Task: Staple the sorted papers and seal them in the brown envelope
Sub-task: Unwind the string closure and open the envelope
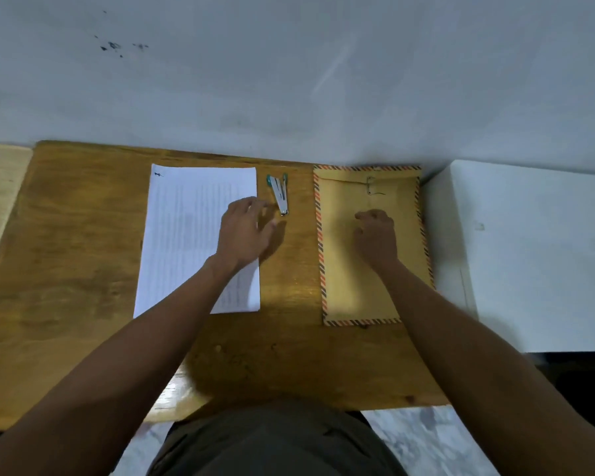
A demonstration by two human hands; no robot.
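Papers [186, 231] lie flat on the left half of a wooden table [66, 252], long side running away from the person, with faint lines of print and a small dark mark at the far left corner; whether that mark is a staple cannot be told. Just right of the sheets, a stapler [279, 194] with a white body and green end rests on the wood, tilted slightly, its metal nose pointing toward the person; further right, the brown envelope [344, 276] lies flat with a red-and-dark striped border and a string clasp near its far end.

Left hand [243, 231] hangs over the right edge of the papers, fingers loosely spread and reaching toward the stapler; the fingertips are just beside its near end, and contact cannot be made out; it holds nothing. Right hand [375, 235] is over the middle of the envelope with fingers curled inward; whether it presses the envelope or pinches anything cannot be told.

Beyond the table stands a pale wall [289, 70] with a few dark specks; a white surface [529, 252] adjoins the table on the right.
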